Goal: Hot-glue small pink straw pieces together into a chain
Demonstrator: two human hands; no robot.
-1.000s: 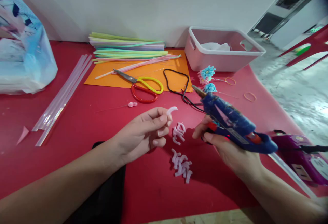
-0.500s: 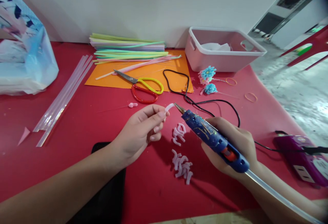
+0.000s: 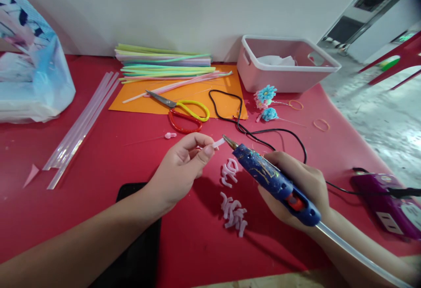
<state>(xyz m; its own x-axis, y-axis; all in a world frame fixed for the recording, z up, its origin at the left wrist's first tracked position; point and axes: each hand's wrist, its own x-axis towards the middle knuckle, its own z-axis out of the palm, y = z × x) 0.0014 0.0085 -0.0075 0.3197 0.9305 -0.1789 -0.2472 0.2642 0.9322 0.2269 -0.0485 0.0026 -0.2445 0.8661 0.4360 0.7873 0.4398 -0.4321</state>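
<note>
Between its thumb and fingers, my left hand (image 3: pixel 180 169) pinches a short pale pink piece of pipe cleaner (image 3: pixel 218 142). My right hand (image 3: pixel 299 187) grips a blue hot glue gun (image 3: pixel 272 178), whose metal nozzle meets the free end of that piece. A clear glue stick (image 3: pixel 358 253) sticks out of the gun's back. Below the nozzle lie two small piles of cut pink pipe cleaner pieces, an upper pile (image 3: pixel 229 172) and a larger lower pile (image 3: pixel 234 213). A small pink bud on a thin wire (image 3: pixel 170 135) rests beyond my left hand.
Scissors (image 3: pixel 184 111) lie partly on orange card (image 3: pixel 131 103) by bundled pipe cleaners (image 3: pixel 167 62). Glue sticks (image 3: pixel 82 125) and a plastic bag (image 3: pixel 36 73) are left. Rightward are a pink basket (image 3: pixel 279 77), blue flowers (image 3: pixel 268 92), a black cord (image 3: pixel 296 136) and a purple power strip (image 3: pixel 388 204). A black object (image 3: pixel 138 244) lies under my left forearm.
My left hand has turned slightly and its lower fingers have curled in. The pink piece now points straighter toward the nozzle. The glue gun has barely moved.
</note>
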